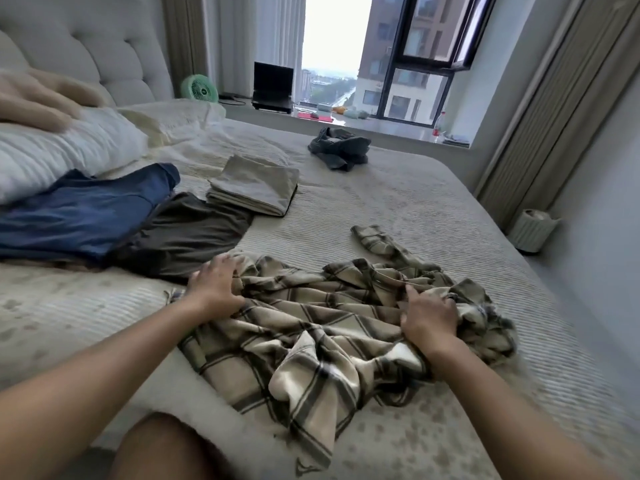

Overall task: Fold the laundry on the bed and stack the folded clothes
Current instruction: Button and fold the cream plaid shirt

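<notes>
Soft daylight from the window (pixel 341 46), overexposed sky, wide-angle bending at edges, motion blur lower right, gentle shadows

Two hands on show, the left hand (pixel 214 285) and the right hand (pixel 429 315), and both sit on one crumpled plaid garment (pixel 311 327). Beyond the left hand: one folded beige piece (pixel 256 183), one dark olive piece (pixel 194 233) and one blue piece (pixel 83 216), so three there. Far beyond the right hand, one dark grey heap (pixel 339 148). Five garments in all. One white pillow (pixel 59 147) up past the left hand. One green fan (pixel 200 87), one laptop (pixel 273 86), one bottle (pixel 439 124).
</notes>
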